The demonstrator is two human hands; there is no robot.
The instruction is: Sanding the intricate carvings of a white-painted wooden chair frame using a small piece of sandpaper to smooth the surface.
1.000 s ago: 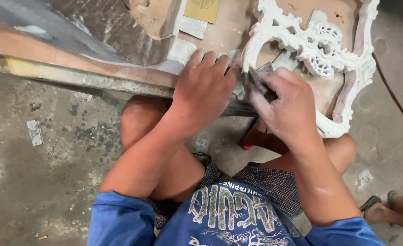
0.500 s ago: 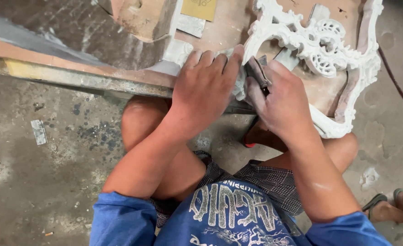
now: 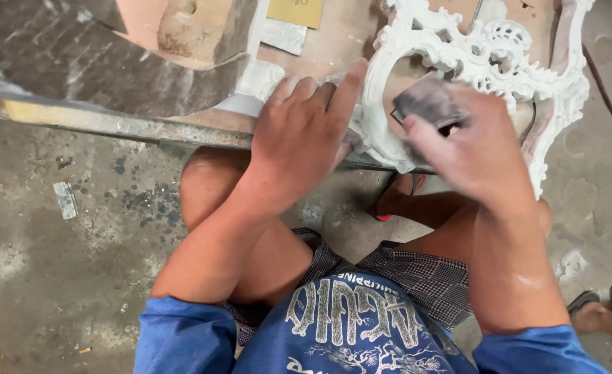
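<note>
The left hand (image 3: 299, 142) lies palm down on the bench (image 3: 112, 123) edge, fingers together and stretched flat, their tips pressing the left rim of the white carved frame (image 3: 489, 66). It grips nothing — it only pins the frame in place.

The right hand (image 3: 475, 149) is raised above the lower part of the frame, blurred with motion. Its fingers are curled narrow around a folded grey piece of sandpaper (image 3: 427, 100), thumb underneath, the paper sticking out toward the frame's oval opening. Whether the paper touches the carving at this instant cannot be told because of the blur.

The frame rests on the right end of the bench, its scrolled openwork running up and right, and its lower edge hangs past the bench edge over the person's knees. It is coated white, with dust on the wood around it.

On the bench behind the left hand sit a rough wooden block (image 3: 195, 31), a yellow sheet (image 3: 295, 10) at the top edge, and a grey strip (image 3: 283, 34) just below that sheet. A dark cord (image 3: 607, 90) runs down the floor (image 3: 57, 263) to the right of the frame. The person sits low in a blue shirt (image 3: 347, 332) and checked shorts. Another person's sandalled foot (image 3: 600, 308) shows at the lower right, well apart from the hands.
</note>
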